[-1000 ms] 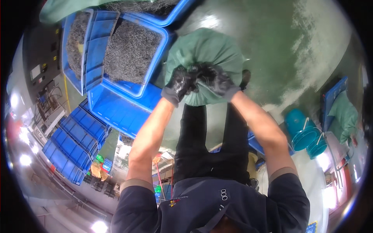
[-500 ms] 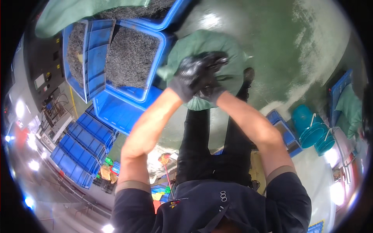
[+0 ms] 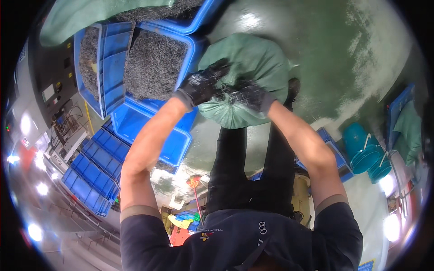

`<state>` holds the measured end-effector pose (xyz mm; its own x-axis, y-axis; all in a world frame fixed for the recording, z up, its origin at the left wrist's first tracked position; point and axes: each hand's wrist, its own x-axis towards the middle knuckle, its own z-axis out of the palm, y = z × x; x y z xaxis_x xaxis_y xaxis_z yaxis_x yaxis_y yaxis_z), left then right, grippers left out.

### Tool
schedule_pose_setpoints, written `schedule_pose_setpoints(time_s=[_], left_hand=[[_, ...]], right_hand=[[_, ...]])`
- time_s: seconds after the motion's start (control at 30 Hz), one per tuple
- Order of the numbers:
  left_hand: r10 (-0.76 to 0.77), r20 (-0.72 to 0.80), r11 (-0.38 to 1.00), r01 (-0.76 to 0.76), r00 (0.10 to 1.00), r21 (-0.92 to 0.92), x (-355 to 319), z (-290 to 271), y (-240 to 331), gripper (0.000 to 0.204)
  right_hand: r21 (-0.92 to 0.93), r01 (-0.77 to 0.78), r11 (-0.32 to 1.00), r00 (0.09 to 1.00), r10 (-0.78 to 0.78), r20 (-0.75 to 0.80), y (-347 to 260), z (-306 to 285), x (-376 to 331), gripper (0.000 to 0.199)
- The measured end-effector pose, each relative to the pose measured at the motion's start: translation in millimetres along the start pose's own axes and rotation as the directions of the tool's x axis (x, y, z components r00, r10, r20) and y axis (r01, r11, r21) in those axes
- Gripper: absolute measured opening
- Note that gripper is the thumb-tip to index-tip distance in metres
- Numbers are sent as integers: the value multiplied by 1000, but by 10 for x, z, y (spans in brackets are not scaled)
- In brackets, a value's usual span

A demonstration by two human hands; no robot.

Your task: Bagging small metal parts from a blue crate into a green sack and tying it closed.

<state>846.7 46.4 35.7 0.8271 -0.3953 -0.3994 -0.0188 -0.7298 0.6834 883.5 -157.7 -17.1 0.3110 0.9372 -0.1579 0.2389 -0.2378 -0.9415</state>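
Observation:
A full green woven sack (image 3: 262, 54) stands on the floor in front of me, its top gathered into pleats towards the near side. Both my hands wear black gloves. My left hand (image 3: 204, 83) lies along the sack's left side, with some fingers stretched away from me and the thumb side near the gathered neck. From the right, my right hand (image 3: 247, 94) has its fingers closed at the sack's neck, close to the left thumb. Whether a tie or string runs between the hands is too small to tell.
Blue crates (image 3: 156, 63) filled with dark, fine metal-like pieces stand to the left. An empty blue crate (image 3: 174, 147) and stacked blue crates (image 3: 92, 174) are nearer. Teal buckets (image 3: 361, 147) stand at right, near another green cloth or sack (image 3: 407, 128). Green material (image 3: 77, 20) hangs at upper left.
My hands have moved from being bunched together over the sack to being apart, left hand leftward and right hand rightward. The sack's pleated neck now shows between them.

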Motion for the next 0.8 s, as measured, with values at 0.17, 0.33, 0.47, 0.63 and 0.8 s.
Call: schedule_pose_setpoints(time_s=[0.17,0.33,0.47,0.63,0.8], left_hand=[[-114,243,993,112,963,22,-33,211,-93,37],[-153,148,988,147,977,50,-161,318,-304,33],[-94,7,996,94,996,-6,-462,695,-409,29],[-361,325,382,457,874,-803,-613,450,646,29],[-372,72,235,169,925,-957,-618,429,389,45]], right_hand=[[351,-71,934,997,72,11,-94,-38,63,36],[-505,-52,862,978,146,148,112,2,36,47],[-672,257,695,966,-206,156,552,-49,29,44],[624,-254,739,876,-98,472,255,-495,100,40],[728,-637,253,740,-64,669,246,-483,109,36]])
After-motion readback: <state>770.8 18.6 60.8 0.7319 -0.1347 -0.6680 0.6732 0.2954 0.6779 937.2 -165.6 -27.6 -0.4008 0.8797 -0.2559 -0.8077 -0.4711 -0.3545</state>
